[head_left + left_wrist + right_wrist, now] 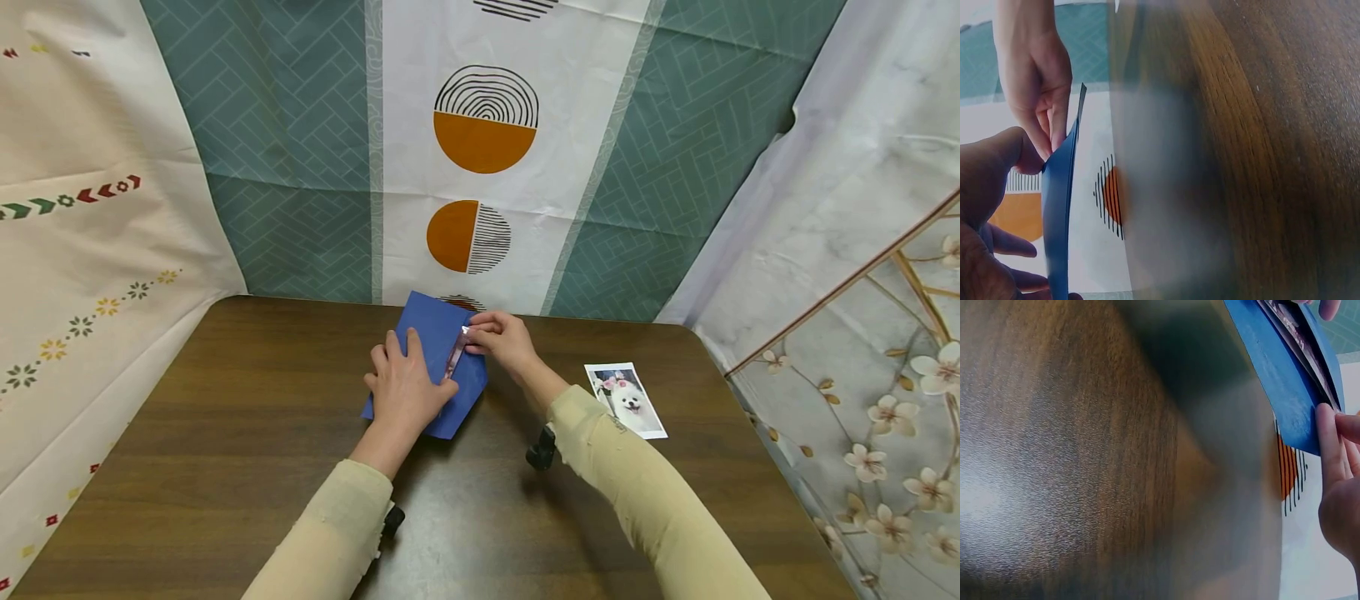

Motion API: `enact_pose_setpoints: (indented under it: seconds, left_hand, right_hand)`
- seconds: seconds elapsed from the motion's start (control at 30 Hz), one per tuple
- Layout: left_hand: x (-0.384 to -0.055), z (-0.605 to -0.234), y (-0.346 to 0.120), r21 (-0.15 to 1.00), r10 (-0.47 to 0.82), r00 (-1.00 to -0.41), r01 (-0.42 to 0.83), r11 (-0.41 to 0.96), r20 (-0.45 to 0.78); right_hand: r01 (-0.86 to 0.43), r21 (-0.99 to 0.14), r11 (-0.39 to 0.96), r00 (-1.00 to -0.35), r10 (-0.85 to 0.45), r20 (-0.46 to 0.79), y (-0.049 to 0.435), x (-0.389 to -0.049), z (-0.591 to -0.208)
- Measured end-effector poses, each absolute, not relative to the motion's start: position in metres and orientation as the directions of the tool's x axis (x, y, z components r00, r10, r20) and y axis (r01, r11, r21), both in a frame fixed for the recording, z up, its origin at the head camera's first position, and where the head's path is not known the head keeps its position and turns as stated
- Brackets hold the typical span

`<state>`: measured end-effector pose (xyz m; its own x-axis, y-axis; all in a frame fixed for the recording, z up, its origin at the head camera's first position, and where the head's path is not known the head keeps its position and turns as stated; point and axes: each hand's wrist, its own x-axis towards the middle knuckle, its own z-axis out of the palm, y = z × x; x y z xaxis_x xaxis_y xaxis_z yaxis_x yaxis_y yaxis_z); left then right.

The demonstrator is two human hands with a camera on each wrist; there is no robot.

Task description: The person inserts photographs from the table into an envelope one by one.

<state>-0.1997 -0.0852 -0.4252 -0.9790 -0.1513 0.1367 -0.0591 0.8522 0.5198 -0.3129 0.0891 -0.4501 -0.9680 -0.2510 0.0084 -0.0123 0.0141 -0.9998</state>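
Observation:
A blue paper envelope (429, 321) is held up at the back of the table, its opening turned toward the right. My left hand (405, 387) grips it, fingers spread over its face and thumb at the opening's near end. Inside the slot sits a glossy pinkish photo (1294, 331), only a narrow strip of it showing. My right hand (504, 340) pinches the envelope at the slot's far end, beside the photo's end. In the right wrist view one finger (1329, 440) lies along the blue outer face. How far in the photo sits is hidden.
A printed photo of a white dog (628, 402) lies on the right of the brown wooden table (465, 525). Patterned cloth (480, 50) hangs right behind the table's back edge. Other cloths hang at both sides.

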Motion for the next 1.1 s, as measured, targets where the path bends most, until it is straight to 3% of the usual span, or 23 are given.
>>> enact_pose_setpoints:
  seconds: [0.43,0.73,1.1]
  left_hand:
    - [-0.199,-0.425,-0.084,0.529,-0.162,-0.979,-0.072,0.846,0.126]
    - [-0.201,-0.424,-0.084,0.529,-0.172,-0.980,-0.091,0.844,0.105]
    - [-0.203,-0.423,-0.083,0.525,-0.174,-0.981,-0.101,0.845,0.091]
  right_hand:
    - [-0.029,-0.995,0.093,-0.967,-0.256,0.004,0.086,-0.315,-0.445]
    - [0.017,-1.000,0.009,-0.972,-0.236,-0.018,0.093,-0.311,-0.443]
    - [0.009,-1.000,0.020,-0.958,-0.285,-0.015,0.096,-0.302,-0.444]
